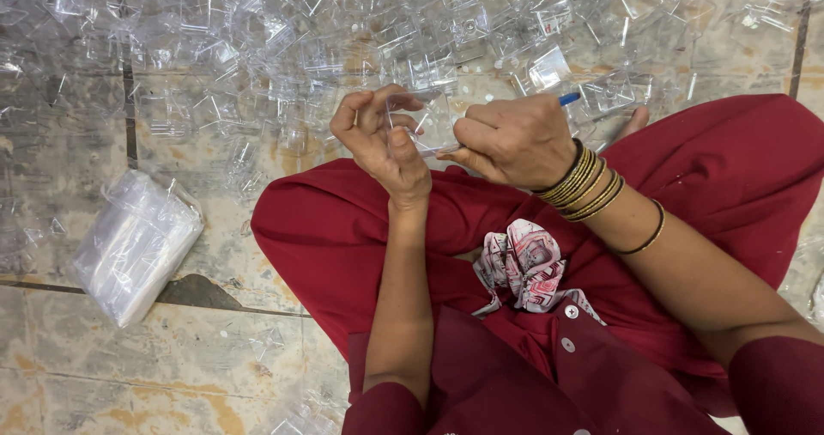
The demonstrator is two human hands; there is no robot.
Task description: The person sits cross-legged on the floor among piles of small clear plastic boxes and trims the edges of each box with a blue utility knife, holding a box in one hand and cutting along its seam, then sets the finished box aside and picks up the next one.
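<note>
1. Red clothing (pixel 515 383), lower centre of the frame: covers the seated person's lap; a patterned cloth (pixel 524 267) lies bunched on it.
2. Left hand (pixel 382 139), centre: fingers curled around a small clear plastic piece (pixel 429 121), held up above the lap.
3. Right hand (pixel 511 139), just right of it: closed on a thin tool with a blue handle (pixel 569 98), its tip touching the clear piece; gold bangles (pixel 584 184) sit on the wrist.
4. Heap of clear plastic pieces (pixel 386 31), upper half of the frame: spread loosely over the tiled floor (pixel 77 349), well beyond the hands.
5. Stack of plastic bags (pixel 133 246), left of the frame: lying flat on the tiles, apart from the heap.
6. Risk, judged: the tool tip works close to the left fingers and could slip off the smooth plastic and nick them; too much force could crack the thin piece or flick it into the heap.
</note>
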